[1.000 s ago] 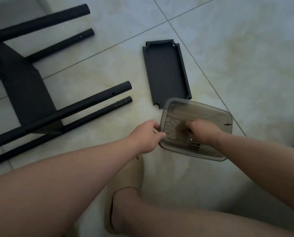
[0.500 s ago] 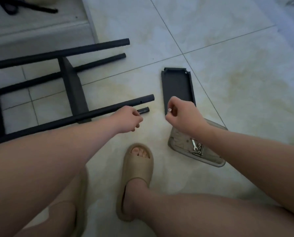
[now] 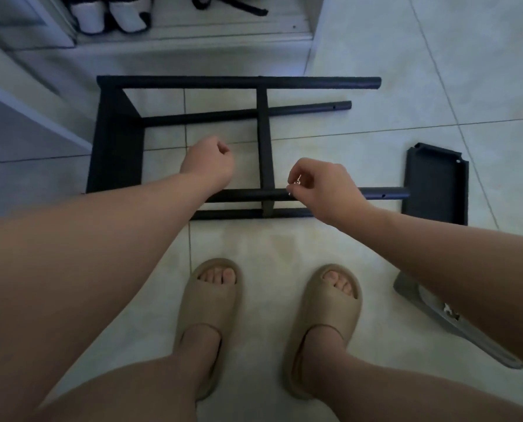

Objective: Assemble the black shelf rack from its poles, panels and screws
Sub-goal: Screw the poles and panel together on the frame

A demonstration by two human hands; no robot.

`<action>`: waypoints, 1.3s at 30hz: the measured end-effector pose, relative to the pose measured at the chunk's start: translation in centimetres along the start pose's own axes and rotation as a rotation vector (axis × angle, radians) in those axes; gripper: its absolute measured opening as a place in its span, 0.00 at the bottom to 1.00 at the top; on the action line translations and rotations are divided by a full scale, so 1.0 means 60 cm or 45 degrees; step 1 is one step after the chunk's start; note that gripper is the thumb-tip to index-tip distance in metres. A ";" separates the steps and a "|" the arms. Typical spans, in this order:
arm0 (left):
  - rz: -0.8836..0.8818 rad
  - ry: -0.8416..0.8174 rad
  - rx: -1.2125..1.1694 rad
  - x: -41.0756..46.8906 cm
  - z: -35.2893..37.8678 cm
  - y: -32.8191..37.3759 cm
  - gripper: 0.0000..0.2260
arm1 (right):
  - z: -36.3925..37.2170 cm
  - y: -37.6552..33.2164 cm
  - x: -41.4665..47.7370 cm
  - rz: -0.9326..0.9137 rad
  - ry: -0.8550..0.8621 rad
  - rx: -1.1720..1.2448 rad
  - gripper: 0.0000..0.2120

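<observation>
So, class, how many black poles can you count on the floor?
4: farthest pole, second pole nearer, third pole beneath the right hand, nearest pole partly hidden by it.

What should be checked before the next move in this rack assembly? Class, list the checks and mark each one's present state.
1. A screw is pinched in the right hand: ok.
2. The rack frame lies under both hands: ok.
3. A screw hole shows near the pole end: ok.
4. The loose panel is fitted to that end: not ok, it lies on the floor beside it.
5. The left hand is empty for steadying: cannot tell, fingers curled.
</observation>
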State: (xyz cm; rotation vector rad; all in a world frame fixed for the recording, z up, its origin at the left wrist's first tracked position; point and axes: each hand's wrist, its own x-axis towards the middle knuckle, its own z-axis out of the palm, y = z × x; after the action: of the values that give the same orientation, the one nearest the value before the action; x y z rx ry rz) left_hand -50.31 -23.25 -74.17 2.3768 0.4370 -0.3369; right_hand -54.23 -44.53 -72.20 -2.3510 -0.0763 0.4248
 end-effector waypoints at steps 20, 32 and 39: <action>0.188 -0.824 0.017 0.070 0.088 -0.030 0.20 | 0.070 0.036 0.005 0.015 0.010 0.282 0.11; 0.244 -0.841 0.070 0.073 0.088 -0.028 0.19 | 0.088 0.040 0.007 -0.034 -0.031 0.071 0.04; 0.210 -0.828 -0.011 0.067 0.087 -0.030 0.21 | 0.102 0.022 0.022 0.244 -0.045 0.289 0.10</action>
State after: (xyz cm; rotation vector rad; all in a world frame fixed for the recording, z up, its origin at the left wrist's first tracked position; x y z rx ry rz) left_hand -48.01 -24.64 -80.44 2.1188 -0.0620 -0.9795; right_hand -55.05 -41.22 -77.61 -2.1346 0.1738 0.5393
